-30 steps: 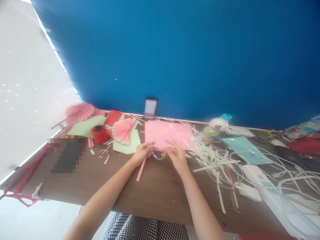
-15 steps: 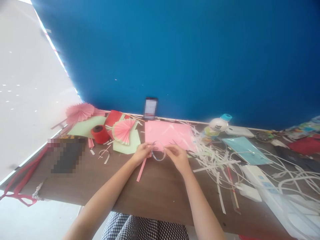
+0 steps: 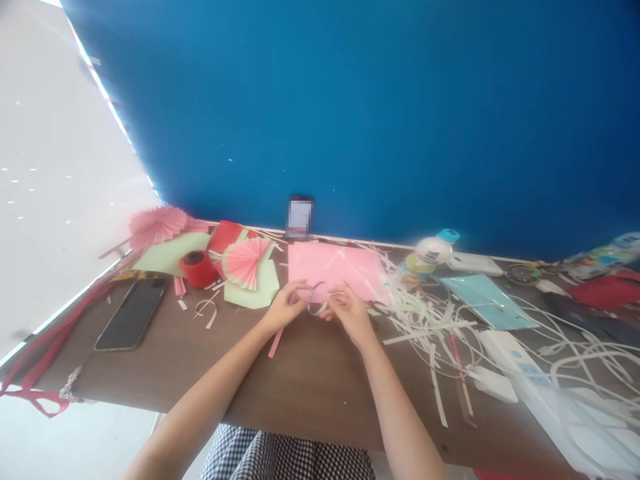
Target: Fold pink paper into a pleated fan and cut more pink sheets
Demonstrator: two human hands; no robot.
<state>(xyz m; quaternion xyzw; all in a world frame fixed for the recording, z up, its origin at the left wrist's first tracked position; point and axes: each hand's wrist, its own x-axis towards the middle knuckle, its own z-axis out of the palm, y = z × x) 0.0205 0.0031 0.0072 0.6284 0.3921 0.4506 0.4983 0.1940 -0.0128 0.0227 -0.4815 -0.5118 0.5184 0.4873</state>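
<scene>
A thin, pale, shiny ring (image 3: 317,311), perhaps a curled strip, is between my two hands above the table. My left hand (image 3: 286,308) holds its left side in a pinch. At its right side, my right hand (image 3: 349,313) has thumb and fingertips closed on it. The fingers partly hide the ring, and its material is too blurred to tell. A pink paper sheet (image 3: 330,263) lies just behind the hands. Under the left wrist, a narrow pink strip (image 3: 275,344) rests on the table.
To the left are a pink paper fan (image 3: 246,261), a red spool (image 3: 198,269) and a phone (image 3: 133,317). White paper strips (image 3: 425,313), a bottle (image 3: 429,255), a teal packet (image 3: 487,301) and a power strip (image 3: 520,363) with cables crowd the right side.
The ring showed as a full upright circle earlier; now it is turned or squeezed and more covered by fingers. My right hand has moved slightly left, closer to my left hand.
</scene>
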